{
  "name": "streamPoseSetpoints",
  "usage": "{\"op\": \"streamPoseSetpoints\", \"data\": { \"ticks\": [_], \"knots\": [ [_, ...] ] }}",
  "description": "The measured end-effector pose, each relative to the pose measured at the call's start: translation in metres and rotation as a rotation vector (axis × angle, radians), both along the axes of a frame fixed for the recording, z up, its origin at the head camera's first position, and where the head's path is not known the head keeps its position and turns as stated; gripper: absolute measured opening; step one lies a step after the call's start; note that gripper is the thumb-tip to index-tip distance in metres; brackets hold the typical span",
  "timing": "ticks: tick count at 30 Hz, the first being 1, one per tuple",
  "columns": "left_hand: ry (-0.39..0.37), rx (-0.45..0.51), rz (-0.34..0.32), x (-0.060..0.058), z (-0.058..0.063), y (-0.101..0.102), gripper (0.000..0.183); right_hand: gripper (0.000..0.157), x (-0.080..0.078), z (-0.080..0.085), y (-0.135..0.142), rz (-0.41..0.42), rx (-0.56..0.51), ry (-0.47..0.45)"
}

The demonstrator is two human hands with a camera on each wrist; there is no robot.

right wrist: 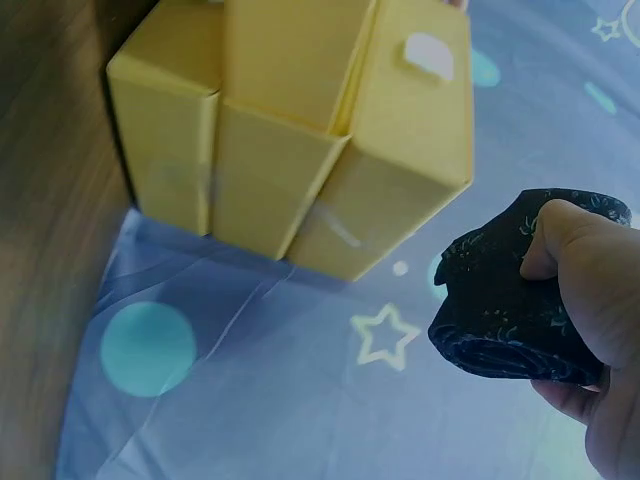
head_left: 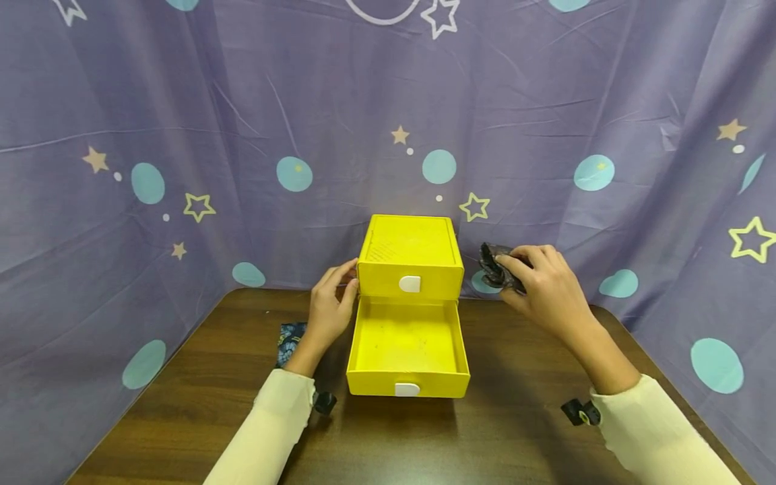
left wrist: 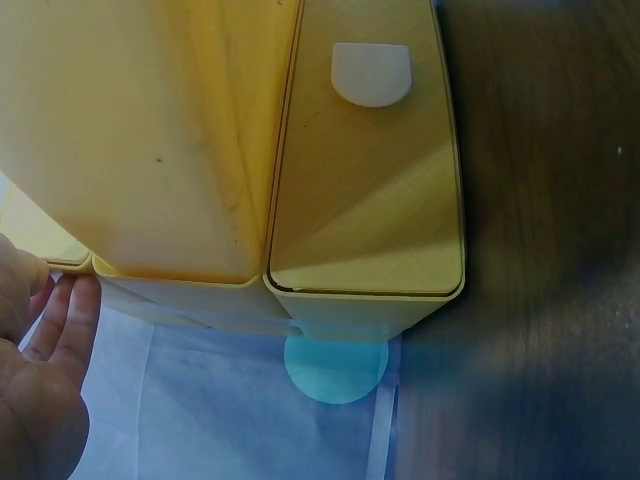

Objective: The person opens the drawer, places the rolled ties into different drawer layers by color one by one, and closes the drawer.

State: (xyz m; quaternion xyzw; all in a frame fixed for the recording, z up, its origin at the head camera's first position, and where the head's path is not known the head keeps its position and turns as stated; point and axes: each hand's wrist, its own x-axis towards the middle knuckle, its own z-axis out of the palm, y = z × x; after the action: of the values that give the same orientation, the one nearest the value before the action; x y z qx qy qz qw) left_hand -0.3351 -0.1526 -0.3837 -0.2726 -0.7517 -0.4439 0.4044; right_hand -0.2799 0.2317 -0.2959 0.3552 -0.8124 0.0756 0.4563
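Note:
A yellow plastic drawer unit [head_left: 412,242] stands at the back middle of the table. Its middle drawer [head_left: 407,337] is pulled out and bare inside, while the top drawer [head_left: 388,279] is closed. The bottom drawer [left wrist: 370,190], closed too, shows in the left wrist view; from the head it is hidden. My left hand [head_left: 330,306] rests its extended fingers against the unit's left side, near the top drawer. To the right of the unit, raised above the table, my right hand [head_left: 545,286] grips a rolled-up dark patterned cloth [right wrist: 510,290] between thumb and fingers.
A dark blue patterned cloth [head_left: 289,340] lies on the brown wooden table [head_left: 200,377], partly behind my left wrist. A purple curtain [head_left: 339,87] with stars and dots hangs behind the table and along its sides.

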Motion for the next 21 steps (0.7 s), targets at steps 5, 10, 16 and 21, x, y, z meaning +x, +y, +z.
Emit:
{"op": "streamPoseSetpoints", "data": {
  "ticks": [5, 10, 16, 21],
  "knots": [
    [-0.005, 0.001, -0.004, -0.002, -0.002, 0.0, 0.039, 0.053, 0.011, 0.007, -0.012, 0.052, -0.001, 0.044],
    [0.002, 0.002, -0.005, -0.003, -0.002, -0.001, 0.039, 0.057, 0.019, 0.012, -0.023, 0.09, 0.009, 0.068],
    [-0.002, 0.0, -0.004, -0.002, -0.002, -0.001, 0.039, 0.058, 0.026, 0.011, -0.037, 0.131, 0.027, 0.079],
    [0.006, 0.0, -0.001, -0.002, -0.001, -0.001, 0.038, 0.051, 0.032, 0.01, -0.051, 0.164, 0.035, 0.079]
  ]
}}
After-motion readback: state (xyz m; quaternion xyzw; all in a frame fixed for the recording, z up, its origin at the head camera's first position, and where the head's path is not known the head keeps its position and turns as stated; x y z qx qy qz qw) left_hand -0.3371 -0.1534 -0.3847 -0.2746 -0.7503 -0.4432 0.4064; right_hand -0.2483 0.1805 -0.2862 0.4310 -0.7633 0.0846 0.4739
